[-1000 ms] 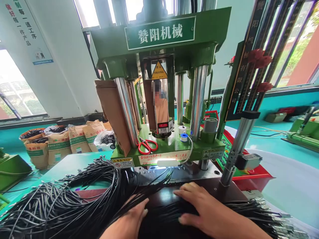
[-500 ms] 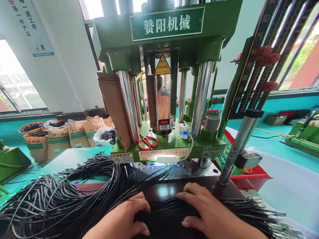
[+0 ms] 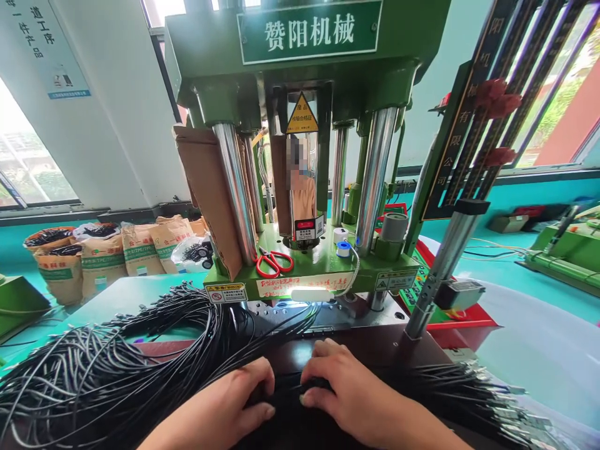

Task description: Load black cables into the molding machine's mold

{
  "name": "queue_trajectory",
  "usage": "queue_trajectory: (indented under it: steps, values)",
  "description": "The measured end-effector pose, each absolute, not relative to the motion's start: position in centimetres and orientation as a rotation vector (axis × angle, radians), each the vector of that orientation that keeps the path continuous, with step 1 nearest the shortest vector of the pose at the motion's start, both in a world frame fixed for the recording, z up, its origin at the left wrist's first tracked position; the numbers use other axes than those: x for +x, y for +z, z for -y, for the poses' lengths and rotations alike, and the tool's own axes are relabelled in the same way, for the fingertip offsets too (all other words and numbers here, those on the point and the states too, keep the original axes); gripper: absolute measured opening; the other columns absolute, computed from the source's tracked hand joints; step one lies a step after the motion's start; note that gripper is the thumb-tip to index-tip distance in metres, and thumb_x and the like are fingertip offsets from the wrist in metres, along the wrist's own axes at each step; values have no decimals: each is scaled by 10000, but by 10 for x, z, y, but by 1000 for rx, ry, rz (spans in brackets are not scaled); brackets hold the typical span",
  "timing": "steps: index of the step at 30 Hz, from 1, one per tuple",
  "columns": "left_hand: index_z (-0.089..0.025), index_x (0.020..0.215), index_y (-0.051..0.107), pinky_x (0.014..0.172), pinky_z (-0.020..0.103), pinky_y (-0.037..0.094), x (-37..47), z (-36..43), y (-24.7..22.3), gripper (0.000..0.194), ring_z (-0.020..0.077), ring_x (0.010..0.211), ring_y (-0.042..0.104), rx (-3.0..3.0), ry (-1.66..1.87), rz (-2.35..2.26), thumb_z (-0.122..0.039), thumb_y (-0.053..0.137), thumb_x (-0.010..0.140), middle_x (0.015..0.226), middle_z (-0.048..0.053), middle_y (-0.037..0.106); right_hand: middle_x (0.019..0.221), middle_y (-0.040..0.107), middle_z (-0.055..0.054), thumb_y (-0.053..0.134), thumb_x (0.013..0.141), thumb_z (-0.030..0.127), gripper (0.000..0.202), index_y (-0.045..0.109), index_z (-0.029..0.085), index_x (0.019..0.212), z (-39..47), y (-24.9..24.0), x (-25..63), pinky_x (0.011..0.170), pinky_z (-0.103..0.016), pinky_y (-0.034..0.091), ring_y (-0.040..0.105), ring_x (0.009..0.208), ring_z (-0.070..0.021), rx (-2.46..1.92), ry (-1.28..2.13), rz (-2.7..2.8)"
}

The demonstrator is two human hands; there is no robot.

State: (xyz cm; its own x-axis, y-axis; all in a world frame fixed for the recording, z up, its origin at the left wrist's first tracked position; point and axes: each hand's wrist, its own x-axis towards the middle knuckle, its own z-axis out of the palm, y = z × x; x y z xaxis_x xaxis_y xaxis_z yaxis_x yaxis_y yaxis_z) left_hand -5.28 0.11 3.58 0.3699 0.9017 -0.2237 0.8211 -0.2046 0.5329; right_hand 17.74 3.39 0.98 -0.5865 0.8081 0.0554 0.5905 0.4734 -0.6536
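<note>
A thick bundle of black cables (image 3: 412, 384) lies across the near edge of the brown work surface, with metal connectors at its right end. My left hand (image 3: 239, 397) curls over the bundle from the left, thumb towards me. From the right, my right hand (image 3: 337, 384) grips the same cables, its fingers bent and its thumb close to the fingertips. A narrow gap separates the two hands. Several strands run from beside my left hand up to the metal plate (image 3: 323, 319) beneath the press. A larger heap of black cables (image 3: 94, 369) spreads out at the left.
A green press (image 3: 300, 275) stands straight ahead, with red-handled scissors (image 3: 274, 264) and a blue-and-white tape roll (image 3: 344, 249) on its ledge. Right of it rises a metal post (image 3: 435, 275). Sacks (image 3: 103, 256) line the back left wall. A person (image 3: 304, 194) shows behind the press.
My right hand has moved left along the bundle, closer to my left hand, and its fingers have closed in more. The camera view has shifted slightly.
</note>
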Motion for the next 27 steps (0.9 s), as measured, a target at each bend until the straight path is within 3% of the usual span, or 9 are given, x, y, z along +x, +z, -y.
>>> queue_trajectory:
  steps: [5, 10, 20, 24, 27]
  values:
    - [-286, 978, 565, 665, 220, 354, -51, -4, 36, 207, 118, 750, 509, 1992, 178, -1440, -255, 575, 773, 835, -78, 574, 889, 621, -1, 619, 823, 233, 58, 674, 215, 831, -39, 11, 174, 764, -261, 401, 558, 869, -159, -1170, 966, 2304]
    - [-278, 943, 611, 682, 234, 364, -51, -6, 35, 166, 135, 782, 535, 2070, 143, -1443, -292, 578, 780, 895, -56, 602, 872, 618, -5, 646, 781, 180, 28, 656, 200, 797, -40, 12, 171, 750, -258, 407, 553, 858, -162, -1195, 910, 2313]
    - [-267, 958, 600, 684, 238, 367, -52, -8, 36, 169, 144, 790, 546, 2113, 124, -1437, -348, 550, 818, 884, -45, 622, 943, 661, -51, 548, 868, 229, 148, 672, 187, 938, -43, 19, 173, 814, -308, 426, 590, 904, -197, -1122, 883, 2475]
    - [-264, 928, 587, 665, 240, 355, -52, -7, 36, 148, 141, 762, 523, 2114, 133, -1447, -356, 554, 817, 848, -50, 602, 928, 660, -51, 635, 813, 315, 179, 695, 195, 931, -46, 18, 173, 780, -309, 444, 598, 887, -213, -1138, 897, 2514]
    - [-258, 920, 574, 657, 241, 347, -52, -6, 35, 143, 139, 748, 511, 2096, 140, -1460, -352, 558, 814, 832, -51, 588, 919, 654, -57, 646, 800, 275, 153, 690, 179, 912, -45, 19, 171, 780, -305, 446, 595, 888, -214, -1155, 847, 2521]
